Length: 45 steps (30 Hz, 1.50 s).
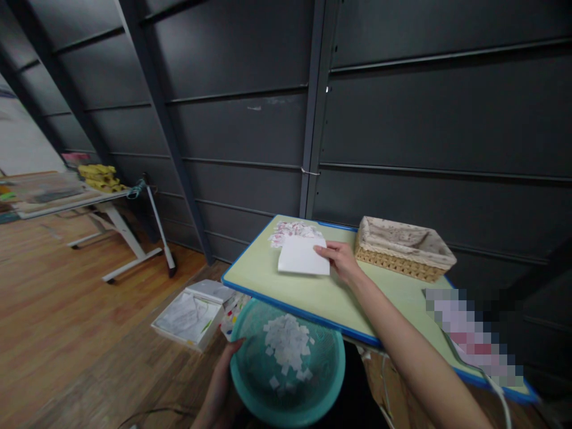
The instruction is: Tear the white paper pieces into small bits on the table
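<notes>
My right hand (338, 257) pinches the right edge of a white card or thick sheet of paper (304, 255), held over the pale green tabletop (254, 271). Just behind the card lies a pile of white scraps with reddish marks (290, 230), partly covered by it. Below the table's front edge, my left hand (226, 363) grips the left rim of a teal plastic basket (333, 387), thumb over the rim and other fingers hidden. Many small white square pieces (288, 342) are heaped inside the basket.
A wicker basket with a cloth lining (402, 247) stands at the table's back right. At the right end lies a blurred-out flat item (473, 339) with a cable. An open box (190, 316) sits on the floor. Another table (67, 205) stands left; a dark panelled wall (241, 131) rises behind.
</notes>
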{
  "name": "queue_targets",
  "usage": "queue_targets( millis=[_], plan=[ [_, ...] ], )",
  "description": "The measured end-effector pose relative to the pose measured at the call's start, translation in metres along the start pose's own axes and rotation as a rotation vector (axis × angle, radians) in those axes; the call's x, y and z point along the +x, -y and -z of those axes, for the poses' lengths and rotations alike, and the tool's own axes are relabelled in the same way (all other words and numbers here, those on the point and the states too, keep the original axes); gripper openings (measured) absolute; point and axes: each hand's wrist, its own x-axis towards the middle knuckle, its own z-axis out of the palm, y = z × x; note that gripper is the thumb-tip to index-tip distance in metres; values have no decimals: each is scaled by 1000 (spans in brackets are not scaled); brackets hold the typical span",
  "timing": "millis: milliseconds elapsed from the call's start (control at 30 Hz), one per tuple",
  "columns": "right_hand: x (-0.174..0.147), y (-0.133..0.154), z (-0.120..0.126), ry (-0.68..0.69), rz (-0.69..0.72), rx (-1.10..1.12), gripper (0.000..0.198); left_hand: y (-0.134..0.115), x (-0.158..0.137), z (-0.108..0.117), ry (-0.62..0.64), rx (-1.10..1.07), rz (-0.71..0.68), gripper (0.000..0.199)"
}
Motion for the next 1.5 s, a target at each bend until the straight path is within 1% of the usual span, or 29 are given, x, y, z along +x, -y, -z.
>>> queue_targets(
  millis=[67, 133, 200, 300, 400, 500, 633, 733, 833, 967, 1067, 1133, 1233, 1367, 1433, 1500],
  plan=[
    [4, 3, 5, -244, 90, 17, 43, 1, 2, 3, -9, 31, -11, 22],
    [8, 6, 11, -406, 146, -68, 45, 2, 3, 5, -11, 69, -40, 21],
    [12, 5, 18, -485, 177, -210, 46, 3, 1, 5, -1, 90, -64, 17],
    [17, 2, 28, -526, 195, -440, 46, 3, -4, 1, -12, 118, -87, 17],
    [19, -1, 34, -531, 213, -669, 42, 1, -7, -2, -40, 137, -97, 24],
    [18, -5, 31, -484, 266, -819, 37, 0, -5, -1, -66, 123, -69, 28],
    [16, -11, 22, -385, 320, -939, 35, -1, -1, 2, -37, 94, -38, 35],
    [16, -12, 21, -359, 314, -979, 33, 0, 1, 3, -22, 78, -3, 42],
    [16, -7, 27, -371, 317, -988, 30, 0, 0, 3, -20, 77, -1, 49],
    [17, 3, 40, -433, 344, -1029, 31, -1, -3, 3, -4, 66, 1, 54],
    [18, 5, 46, -471, 321, -1108, 28, 0, -3, 3, -20, 78, 0, 55],
    [19, 4, 49, -478, 295, -1147, 25, 1, -2, 5, -7, 76, 14, 56],
    [20, 2, 52, -442, 299, -1134, 23, 2, 1, 6, 38, 57, 23, 58],
    [23, 3, 57, -373, 330, -991, 26, 1, 0, 4, 4, 64, 7, 61],
    [21, 6, 52, -362, 335, -923, 29, 0, -1, 3, 10, 55, 3, 62],
    [12, 8, 35, -344, 344, -904, 31, 0, 0, 2, 32, 23, 16, 63]
  ],
)
